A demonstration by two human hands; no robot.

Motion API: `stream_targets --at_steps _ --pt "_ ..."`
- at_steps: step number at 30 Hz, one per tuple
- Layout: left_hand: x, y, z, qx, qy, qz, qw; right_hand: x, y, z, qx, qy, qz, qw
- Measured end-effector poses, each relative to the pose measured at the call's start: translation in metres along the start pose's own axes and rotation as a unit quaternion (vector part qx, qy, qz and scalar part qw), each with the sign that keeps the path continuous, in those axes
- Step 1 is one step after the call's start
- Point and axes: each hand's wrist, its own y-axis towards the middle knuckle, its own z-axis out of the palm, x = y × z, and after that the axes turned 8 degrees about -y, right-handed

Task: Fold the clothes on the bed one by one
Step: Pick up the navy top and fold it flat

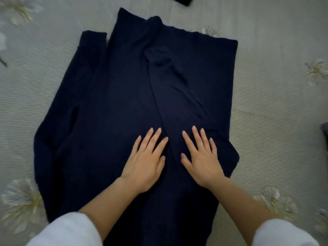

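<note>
Here the left hand [145, 162] and right hand [202, 160] press flat, fingers spread, on the navy sweater [115, 103]. Its length runs straight away from them, and its unfolded sleeve [71, 96] lies nearer the left hand.

Left grip [143, 167]: palm down and flat, fingers [156, 137] straight, slightly spread, pointing away from the body. Right grip [202, 162]: palm down and flat, fingers straight and spread, thumb [186, 161] angled inward. The two lie side by side, near each other, not touching. Left forearm [106, 210] and right forearm [245, 206] are bare and converge upward from the lower corners. Left sleeve [67, 231] and right sleeve [282, 235] are white.
</note>
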Motion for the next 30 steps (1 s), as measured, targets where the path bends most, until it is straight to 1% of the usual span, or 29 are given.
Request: stream_targets --at_steps 1,2,3,4,5,6,8,9,10,12,13,14,15,17,18,20,21,22,23,24,26,27,28,30 --pt "0.008 0.008 -0.003 0.029 0.025 -0.002 0.999 0.004 0.004 0.0 0.001 0.006 0.011 1.0" --pt "0.016 0.014 -0.006 0.048 0.04 0.014 0.998 0.008 0.008 -0.002 -0.01 0.015 0.023 1.0" --pt "0.024 0.019 -0.011 0.055 0.038 0.029 0.997 0.014 0.013 -0.005 -0.03 0.026 0.031 0.999" --pt "0.033 0.021 -0.017 0.041 0.019 0.036 0.998 0.02 0.02 -0.01 -0.05 0.036 0.032 0.998" --pt "0.042 0.022 -0.027 0.008 -0.007 0.028 1.0 0.027 0.028 -0.015 -0.063 0.045 0.029 0.997" --pt "0.052 0.024 -0.038 -0.042 -0.03 0.007 0.999 0.036 0.037 -0.02 -0.069 0.052 0.019 0.996" --pt "0.078 0.025 -0.063 -0.178 -0.058 -0.068 0.98 0.06 0.057 -0.027 -0.073 0.05 -0.021 0.996" --pt "0.094 0.026 -0.076 -0.238 -0.064 -0.118 0.962 0.075 0.068 -0.029 -0.077 0.045 -0.045 0.995" --pt "0.112 0.027 -0.088 -0.282 -0.076 -0.176 0.94 0.092 0.078 -0.031 -0.081 0.043 -0.067 0.994" --pt "0.148 0.028 -0.111 -0.324 -0.118 -0.295 0.891 0.125 0.097 -0.032 -0.085 0.054 -0.095 0.99" --pt "0.165 0.028 -0.119 -0.327 -0.134 -0.339 0.872 0.139 0.104 -0.03 -0.081 0.064 -0.093 0.99" --pt "0.178 0.029 -0.125 -0.326 -0.146 -0.364 0.86 0.149 0.109 -0.026 -0.076 0.068 -0.082 0.991" --pt "0.189 0.03 -0.131 -0.324 -0.159 -0.368 0.857 0.157 0.112 -0.022 -0.074 0.059 -0.068 0.993" --pt "0.201 0.035 -0.138 -0.313 -0.208 -0.338 0.863 0.162 0.114 -0.013 -0.086 0.018 -0.049 0.995" --pt "0.203 0.038 -0.142 -0.294 -0.241 -0.325 0.866 0.162 0.114 -0.01 -0.094 0.003 -0.045 0.995" --pt "0.203 0.044 -0.148 -0.245 -0.282 -0.32 0.871 0.162 0.113 -0.008 -0.1 -0.008 -0.043 0.994" --pt "0.202 0.044 -0.151 -0.236 -0.293 -0.324 0.868 0.162 0.113 -0.008 -0.099 -0.011 -0.042 0.994" --pt "0.203 0.041 -0.156 -0.243 -0.302 -0.329 0.861 0.163 0.114 -0.008 -0.097 -0.015 -0.041 0.994" --pt "0.204 0.037 -0.162 -0.27 -0.315 -0.335 0.846 0.163 0.114 -0.009 -0.094 -0.019 -0.039 0.995" --pt "0.207 0.032 -0.169 -0.314 -0.334 -0.339 0.821 0.163 0.114 -0.009 -0.09 -0.023 -0.037 0.995" --pt "0.218 0.017 -0.187 -0.409 -0.385 -0.338 0.755 0.163 0.113 -0.009 -0.084 -0.033 -0.036 0.995" --pt "0.223 0.008 -0.198 -0.444 -0.409 -0.336 0.723 0.164 0.114 -0.01 -0.084 -0.036 -0.036 0.995" --pt "0.228 -0.001 -0.207 -0.471 -0.423 -0.334 0.699 0.164 0.114 -0.011 -0.084 -0.037 -0.036 0.995" --pt "0.236 -0.019 -0.224 -0.519 -0.425 -0.321 0.668 0.164 0.115 -0.012 -0.08 -0.036 -0.038 0.995"
